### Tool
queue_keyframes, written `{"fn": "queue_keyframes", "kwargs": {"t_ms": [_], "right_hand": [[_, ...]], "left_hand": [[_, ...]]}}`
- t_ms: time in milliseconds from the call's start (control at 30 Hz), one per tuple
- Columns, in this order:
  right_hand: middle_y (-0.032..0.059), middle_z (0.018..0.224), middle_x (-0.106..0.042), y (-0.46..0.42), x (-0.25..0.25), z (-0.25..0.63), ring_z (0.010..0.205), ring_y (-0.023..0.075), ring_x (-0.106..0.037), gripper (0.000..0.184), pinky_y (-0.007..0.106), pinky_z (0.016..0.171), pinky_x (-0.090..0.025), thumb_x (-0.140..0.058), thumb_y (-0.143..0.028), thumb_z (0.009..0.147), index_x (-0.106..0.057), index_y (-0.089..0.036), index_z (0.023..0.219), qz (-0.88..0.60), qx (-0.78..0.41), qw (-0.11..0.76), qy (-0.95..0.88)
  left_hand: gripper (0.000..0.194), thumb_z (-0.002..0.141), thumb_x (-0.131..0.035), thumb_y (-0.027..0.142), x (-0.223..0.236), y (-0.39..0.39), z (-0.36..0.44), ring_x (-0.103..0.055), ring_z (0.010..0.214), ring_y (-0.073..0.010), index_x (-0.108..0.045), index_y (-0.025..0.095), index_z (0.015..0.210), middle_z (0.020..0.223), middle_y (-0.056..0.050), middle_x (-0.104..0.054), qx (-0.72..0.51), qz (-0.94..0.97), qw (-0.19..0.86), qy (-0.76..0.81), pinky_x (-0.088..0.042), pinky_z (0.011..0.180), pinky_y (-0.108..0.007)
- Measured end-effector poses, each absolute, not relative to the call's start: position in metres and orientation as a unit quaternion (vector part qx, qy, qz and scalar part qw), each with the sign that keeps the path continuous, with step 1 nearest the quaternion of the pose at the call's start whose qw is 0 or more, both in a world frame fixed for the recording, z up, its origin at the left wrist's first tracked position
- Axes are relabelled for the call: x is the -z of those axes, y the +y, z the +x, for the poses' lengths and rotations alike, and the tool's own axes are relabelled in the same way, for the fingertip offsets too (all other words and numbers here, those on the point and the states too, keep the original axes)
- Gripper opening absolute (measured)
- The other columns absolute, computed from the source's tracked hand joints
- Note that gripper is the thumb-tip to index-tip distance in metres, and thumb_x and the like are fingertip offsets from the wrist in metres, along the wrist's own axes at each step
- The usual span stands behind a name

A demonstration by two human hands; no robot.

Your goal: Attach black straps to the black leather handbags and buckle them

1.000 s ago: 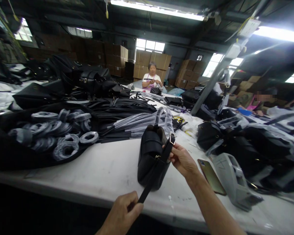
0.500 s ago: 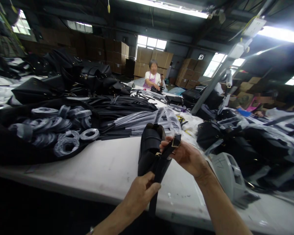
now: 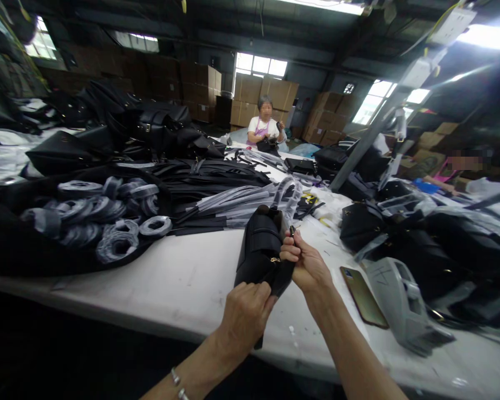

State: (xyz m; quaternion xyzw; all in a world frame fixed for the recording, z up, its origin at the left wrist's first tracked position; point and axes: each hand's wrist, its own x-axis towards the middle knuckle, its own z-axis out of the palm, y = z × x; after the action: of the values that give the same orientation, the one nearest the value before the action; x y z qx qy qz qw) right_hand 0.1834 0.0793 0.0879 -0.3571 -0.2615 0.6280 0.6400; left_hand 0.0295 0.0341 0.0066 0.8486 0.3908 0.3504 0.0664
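A black handbag (image 3: 259,241) with a small gold-coloured clasp sits on the white table in front of me. My left hand (image 3: 246,311) is closed at the bag's near side, its fingers curled over a black strap whose tail hangs past the table edge. Against the bag's right side, my right hand (image 3: 307,264) is shut on the buckle end of the strap; the metal buckle (image 3: 292,230) shows edge-on above the fingers. Part of the strap between both hands is hidden by them.
Left lie plastic-wrapped strap coils (image 3: 119,240) on black cloth and a pile of straps (image 3: 229,203). On the right are a phone (image 3: 364,297), a grey plastic tape dispenser (image 3: 408,305) and black bags (image 3: 445,244). A co-worker (image 3: 264,128) handles a bag across the table.
My left hand has turned knuckles-up and closed over the strap. My right hand has tightened and turned the buckle edge-on. The phone beside my right forearm has come into view.
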Motion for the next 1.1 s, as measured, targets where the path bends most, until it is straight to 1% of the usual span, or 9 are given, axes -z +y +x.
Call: {"fn": "queue_keyframes", "kwargs": {"t_ms": [133,267,367,467,567,667,733,900,1100], "right_hand": [[-0.0045,0.061,-0.052,0.08,-0.089,0.181,0.041,0.0048,-0.039,0.023,0.015,0.035,-0.037,-0.072,-0.038,0.08,-0.061,-0.018,0.084,-0.374,-0.62,0.63,-0.281],[0.003,0.081,-0.069,0.067,-0.098,0.186,0.072,0.0152,-0.063,0.039,0.026,0.067,-0.052,-0.069,-0.053,0.08,-0.065,-0.018,0.097,-0.457,-0.505,0.603,-0.415],[0.0058,0.1,-0.072,0.051,-0.098,0.198,0.097,0.0226,-0.063,0.039,0.034,0.089,-0.047,-0.072,-0.049,0.078,-0.067,-0.02,0.104,-0.508,-0.426,0.521,-0.538],[0.0053,0.1,-0.072,0.034,-0.092,0.206,0.098,0.0269,-0.061,0.031,0.041,0.092,-0.043,-0.077,-0.037,0.074,-0.069,-0.023,0.1,-0.592,-0.336,0.422,-0.599],[0.0056,0.099,-0.071,0.021,-0.086,0.205,0.097,0.0291,-0.06,0.026,0.043,0.09,-0.042,-0.077,-0.033,0.073,-0.07,-0.025,0.097,-0.645,-0.208,0.372,-0.634],[0.0067,0.095,-0.07,0.013,-0.087,0.199,0.093,0.0285,-0.059,0.02,0.041,0.085,-0.043,-0.076,-0.035,0.074,-0.071,-0.025,0.09,-0.638,-0.107,0.368,-0.667],[0.0059,0.087,-0.07,0.011,-0.09,0.192,0.077,0.0241,-0.059,0.019,0.037,0.074,-0.044,-0.075,-0.036,0.075,-0.071,-0.024,0.09,-0.649,-0.083,0.359,-0.665],[-0.0051,0.049,-0.054,0.02,-0.09,0.178,0.043,0.0125,-0.047,0.022,0.025,0.045,-0.036,-0.064,-0.034,0.08,-0.07,-0.019,0.095,-0.685,-0.252,0.341,-0.592],[-0.0091,0.033,-0.045,0.054,-0.073,0.187,0.029,0.006,-0.036,0.032,0.019,0.032,-0.021,-0.069,-0.047,0.072,-0.056,-0.018,0.068,-0.612,-0.47,0.393,-0.5]], "left_hand": [[0.019,0.087,-0.062,0.023,-0.008,0.035,0.025,-0.059,0.059,-0.0174,-0.052,0.021,0.07,0.062,-0.001,-0.061,-0.351,0.853,0.088,0.376,-0.039,0.057,-0.028],[0.011,0.085,-0.065,0.027,-0.024,0.041,0.016,-0.061,0.071,-0.0167,-0.055,0.021,0.088,0.089,-0.004,-0.063,-0.408,0.813,0.164,0.382,-0.047,0.063,-0.027],[0.023,0.084,-0.061,0.016,-0.039,0.051,0.01,-0.061,0.077,-0.0153,-0.053,0.022,0.105,0.111,-0.006,-0.06,-0.43,0.795,0.23,0.36,-0.051,0.07,-0.027],[0.037,0.082,-0.056,0.008,-0.048,0.065,0.006,-0.06,0.077,-0.0136,-0.051,0.023,0.115,0.127,-0.008,-0.054,-0.424,0.792,0.29,0.33,-0.052,0.074,-0.029],[0.04,0.08,-0.056,0.007,-0.051,0.077,0.003,-0.059,0.076,-0.0131,-0.053,0.023,0.117,0.129,-0.008,-0.053,-0.394,0.801,0.324,0.313,-0.052,0.073,-0.028],[0.035,0.08,-0.061,0.012,-0.054,0.086,0.001,-0.059,0.075,-0.0135,-0.058,0.024,0.113,0.109,-0.002,-0.06,-0.338,0.822,0.344,0.301,-0.049,0.07,-0.025],[0.03,0.078,-0.064,0.015,-0.058,0.091,0.0,-0.06,0.077,-0.0145,-0.062,0.023,0.108,0.101,-0.001,-0.061,-0.314,0.83,0.346,0.305,-0.048,0.07,-0.025],[0.023,0.076,-0.066,0.018,-0.07,0.1,-0.001,-0.061,0.079,-0.0161,-0.065,0.021,0.099,0.091,0.001,-0.065,-0.28,0.832,0.371,0.304,-0.046,0.07,-0.024],[0.032,0.073,-0.065,0.024,-0.075,0.103,-0.004,-0.058,0.057,-0.0128,-0.061,0.019,0.105,0.079,0.002,-0.061,-0.199,0.808,0.466,0.302,-0.042,0.05,-0.021]]}}
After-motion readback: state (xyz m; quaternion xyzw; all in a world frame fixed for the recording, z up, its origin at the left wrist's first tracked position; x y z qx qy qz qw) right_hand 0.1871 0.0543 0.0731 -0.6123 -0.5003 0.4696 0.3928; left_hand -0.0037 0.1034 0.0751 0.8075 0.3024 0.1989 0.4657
